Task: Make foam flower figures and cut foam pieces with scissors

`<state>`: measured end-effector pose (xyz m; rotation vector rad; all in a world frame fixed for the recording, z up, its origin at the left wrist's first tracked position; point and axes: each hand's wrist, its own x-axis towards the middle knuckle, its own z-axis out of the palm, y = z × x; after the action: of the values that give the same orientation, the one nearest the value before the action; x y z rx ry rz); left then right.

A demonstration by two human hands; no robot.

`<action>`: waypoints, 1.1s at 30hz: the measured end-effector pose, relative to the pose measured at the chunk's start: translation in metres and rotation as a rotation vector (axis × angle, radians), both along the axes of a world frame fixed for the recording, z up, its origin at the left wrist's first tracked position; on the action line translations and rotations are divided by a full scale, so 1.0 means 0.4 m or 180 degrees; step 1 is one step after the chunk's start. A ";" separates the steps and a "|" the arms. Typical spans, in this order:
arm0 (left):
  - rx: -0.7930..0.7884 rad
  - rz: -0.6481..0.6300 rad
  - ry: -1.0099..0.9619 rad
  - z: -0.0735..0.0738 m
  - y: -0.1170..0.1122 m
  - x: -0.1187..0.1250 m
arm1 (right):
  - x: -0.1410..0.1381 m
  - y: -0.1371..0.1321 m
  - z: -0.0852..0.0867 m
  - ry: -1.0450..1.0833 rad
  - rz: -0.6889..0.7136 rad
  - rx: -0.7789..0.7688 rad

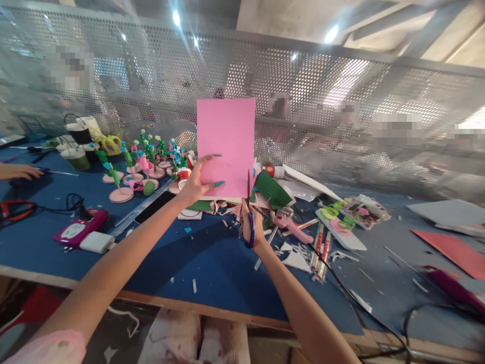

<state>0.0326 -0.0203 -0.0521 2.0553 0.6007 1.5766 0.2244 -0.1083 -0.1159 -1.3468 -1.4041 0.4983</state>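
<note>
Upright above the table, a pink sheet of paper (226, 131) is pinched at its lower left by my left hand (200, 179), thumb and fingertips showing on its face. My right hand (253, 225) grips a pair of scissors (250, 232) with dark blue handles. The blades point up and lie at the sheet's lower right edge. How far they have cut into the paper, if at all, I cannot tell. Behind and below the sheet are a dark green sheet (272, 189) and a heap of paper scraps.
Small craft flowers on round pink bases (121, 194) stand at the left. A pink glue gun (293, 228) lies right of the scissors. A purple power strip (81, 227), black phone (155, 206) and red sheet (450, 253) lie about. Another person's hand (20, 172) is far left.
</note>
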 end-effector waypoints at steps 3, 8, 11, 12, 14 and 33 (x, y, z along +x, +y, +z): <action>-0.0049 0.0013 -0.0057 -0.002 0.003 0.002 | -0.002 -0.003 0.003 -0.0015 -0.0003 -0.0021; -0.0068 0.0007 -0.0044 -0.004 0.004 0.004 | -0.006 -0.007 0.008 -0.0009 -0.0027 -0.0008; -0.0056 0.0000 -0.0040 -0.002 0.001 0.003 | -0.008 -0.011 0.017 -0.0053 -0.0044 -0.0001; -0.0058 0.0012 -0.0041 -0.001 0.000 0.003 | -0.009 -0.012 0.020 -0.0079 -0.0058 0.0000; -0.0081 0.0026 -0.0019 -0.002 0.000 0.003 | -0.010 -0.013 0.026 -0.0137 -0.0087 0.0013; -0.0111 -0.0088 -0.0102 -0.008 0.005 0.006 | -0.014 -0.013 0.041 -0.0514 -0.0321 0.0224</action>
<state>0.0350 -0.0183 -0.0551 2.0007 0.5817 1.5694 0.2188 -0.1134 -0.0995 -1.4179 -1.4617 0.2759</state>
